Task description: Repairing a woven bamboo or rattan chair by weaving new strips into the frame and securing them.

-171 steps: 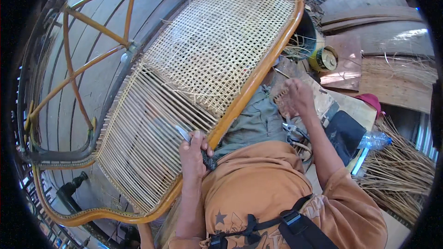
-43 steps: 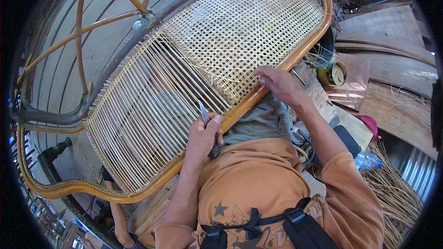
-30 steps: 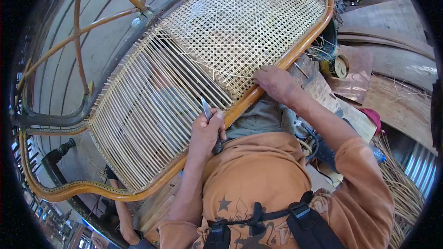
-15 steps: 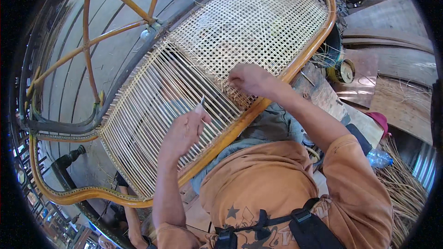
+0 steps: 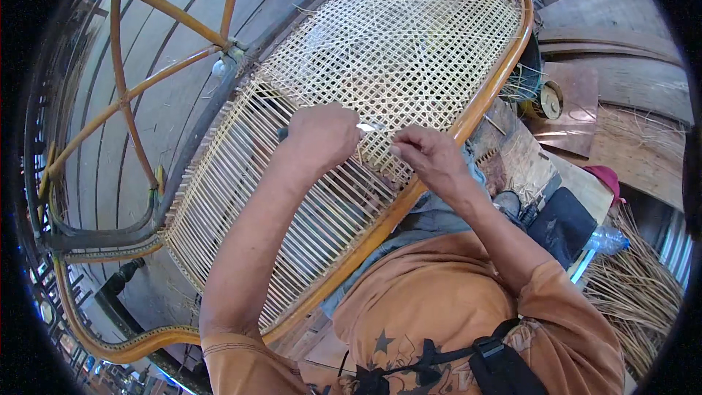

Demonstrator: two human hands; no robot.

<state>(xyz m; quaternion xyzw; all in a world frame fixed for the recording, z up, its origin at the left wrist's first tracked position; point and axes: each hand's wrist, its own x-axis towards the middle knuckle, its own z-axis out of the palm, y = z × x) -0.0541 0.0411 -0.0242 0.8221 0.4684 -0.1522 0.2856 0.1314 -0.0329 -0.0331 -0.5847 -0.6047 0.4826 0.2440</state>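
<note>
1. Head view: left hand (image 5: 324,134) is over the seam between the close weave (image 5: 409,36) and the bare strips (image 5: 256,197). Fingers clenched round a knife (image 5: 371,127); blade points right, dark handle end shows on the other side.
2. Right hand (image 5: 431,157) is at the weave's lower corner, near the frame (image 5: 349,257). Fingers bent, thumb close to index; can't tell if they pinch a strand. Knife tip just beside them, apart.
3. Weave and strips both sit inside the curved orange-brown frame: weave upper right, strips lower left. Its near rail runs along the person's lap.
4. Upper left: crossed poles (image 5: 172,11) beyond the frame.
5. Right side: yellow can (image 5: 550,100), boards (image 5: 635,148), red cloth (image 5: 604,178), black flat thing (image 5: 561,222), clear bottle (image 5: 605,241) beside a bundle of sticks (image 5: 635,289).
</note>
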